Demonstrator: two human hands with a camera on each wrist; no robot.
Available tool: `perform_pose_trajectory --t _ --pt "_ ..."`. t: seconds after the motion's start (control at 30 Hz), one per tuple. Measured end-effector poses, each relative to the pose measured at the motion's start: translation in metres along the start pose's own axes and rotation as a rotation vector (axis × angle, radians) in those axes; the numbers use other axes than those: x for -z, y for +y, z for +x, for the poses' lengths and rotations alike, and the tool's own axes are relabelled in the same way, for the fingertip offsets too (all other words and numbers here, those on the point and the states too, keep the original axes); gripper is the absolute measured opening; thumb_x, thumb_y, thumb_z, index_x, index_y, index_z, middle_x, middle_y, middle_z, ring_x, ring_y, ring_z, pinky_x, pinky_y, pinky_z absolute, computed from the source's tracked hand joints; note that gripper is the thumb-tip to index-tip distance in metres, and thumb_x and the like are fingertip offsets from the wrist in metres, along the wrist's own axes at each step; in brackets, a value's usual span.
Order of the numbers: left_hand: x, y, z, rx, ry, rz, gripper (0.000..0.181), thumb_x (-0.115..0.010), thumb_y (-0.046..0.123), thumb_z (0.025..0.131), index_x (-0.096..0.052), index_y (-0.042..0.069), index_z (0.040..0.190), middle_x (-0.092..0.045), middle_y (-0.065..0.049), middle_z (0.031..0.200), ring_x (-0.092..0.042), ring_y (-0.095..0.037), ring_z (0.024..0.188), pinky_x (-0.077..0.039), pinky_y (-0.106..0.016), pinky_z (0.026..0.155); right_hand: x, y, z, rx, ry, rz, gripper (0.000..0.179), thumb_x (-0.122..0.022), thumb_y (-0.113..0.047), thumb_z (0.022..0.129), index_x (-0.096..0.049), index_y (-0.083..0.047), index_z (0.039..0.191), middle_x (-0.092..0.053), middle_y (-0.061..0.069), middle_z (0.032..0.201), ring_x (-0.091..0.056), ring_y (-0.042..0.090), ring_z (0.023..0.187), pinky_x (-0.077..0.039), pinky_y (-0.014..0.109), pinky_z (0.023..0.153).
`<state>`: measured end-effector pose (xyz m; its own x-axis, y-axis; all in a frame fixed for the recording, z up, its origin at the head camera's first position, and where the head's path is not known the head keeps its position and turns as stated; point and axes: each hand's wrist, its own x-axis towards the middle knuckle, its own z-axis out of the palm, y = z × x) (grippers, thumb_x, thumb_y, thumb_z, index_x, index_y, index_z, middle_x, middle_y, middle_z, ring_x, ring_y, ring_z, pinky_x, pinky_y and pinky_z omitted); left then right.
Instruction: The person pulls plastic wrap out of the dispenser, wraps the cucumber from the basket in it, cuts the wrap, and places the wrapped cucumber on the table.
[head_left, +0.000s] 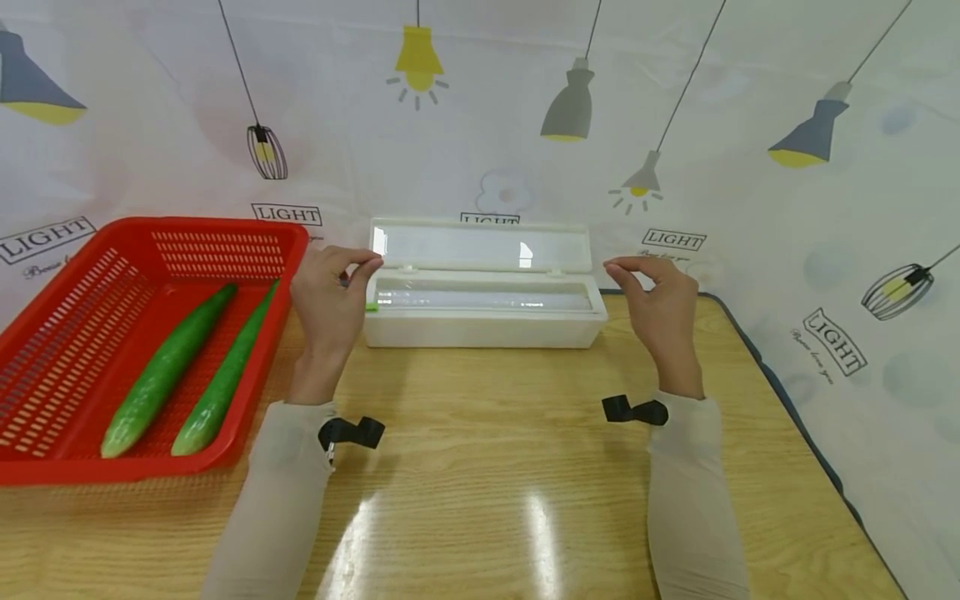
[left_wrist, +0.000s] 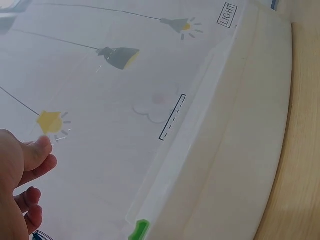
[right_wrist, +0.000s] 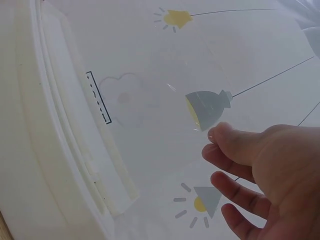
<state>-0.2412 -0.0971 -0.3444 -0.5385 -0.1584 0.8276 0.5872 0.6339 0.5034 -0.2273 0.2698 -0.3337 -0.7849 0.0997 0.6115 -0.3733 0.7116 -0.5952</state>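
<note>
A long white cling film box [head_left: 483, 332] stands at the back of the table, its lid [head_left: 465, 247] raised. Inside lies a roll of clear cling film [head_left: 487, 298]. At the box's left end my left hand [head_left: 330, 292] is raised, thumb and forefinger pinching the nearly invisible film. Past the right end, my right hand [head_left: 660, 292] pinches the film's other side the same way. Faint glints of the film [right_wrist: 171, 87] show against the wall in the right wrist view. A green slider [left_wrist: 139, 230] sits at the box's left end.
On the left stands a red plastic basket [head_left: 258, 392] with two cucumbers [head_left: 168, 371] in it. A wall covering [head_left: 480, 125] printed with lamps hangs right behind the box. The wooden table [head_left: 480, 467] ends in a dark edge on the right.
</note>
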Motion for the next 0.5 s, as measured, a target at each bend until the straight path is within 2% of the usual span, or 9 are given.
perform_pose_trajectory --t 0.1,0.27,0.5 --pt "0.0015 0.0016 0.0007 -0.011 -0.001 0.002 0.017 -0.075 0.015 0.082 -0.075 -0.002 0.083 -0.069 -0.014 0.077 -0.054 -0.030 0.064 -0.038 -0.028 0.062 0.0013 -0.0012 0.0001 0.014 0.008 -0.002 0.021 -0.068 -0.021 0.089 -0.075 -0.003 0.098 -0.071 0.013 0.094 -0.061 0.028 0.091 -0.044 0.044 0.081" --pt "0.0013 0.0041 0.0013 0.016 0.019 -0.018 0.014 -0.075 0.013 0.082 -0.075 -0.001 0.083 -0.069 -0.014 0.078 -0.054 -0.028 0.065 -0.038 -0.027 0.062 0.0023 -0.0030 0.0006 0.037 0.028 0.017 0.019 -0.069 -0.018 0.088 -0.075 -0.002 0.097 -0.071 0.013 0.094 -0.061 0.027 0.091 -0.044 0.043 0.082" --pt "0.0027 0.0077 0.0041 -0.002 0.053 -0.030 0.012 -0.076 0.012 0.081 -0.076 0.000 0.082 -0.070 -0.012 0.077 -0.055 -0.028 0.066 -0.039 -0.027 0.062 0.0043 -0.0062 -0.0001 0.047 0.054 -0.002 0.019 -0.068 -0.019 0.089 -0.075 -0.003 0.097 -0.070 0.013 0.094 -0.062 0.029 0.095 -0.044 0.047 0.086"
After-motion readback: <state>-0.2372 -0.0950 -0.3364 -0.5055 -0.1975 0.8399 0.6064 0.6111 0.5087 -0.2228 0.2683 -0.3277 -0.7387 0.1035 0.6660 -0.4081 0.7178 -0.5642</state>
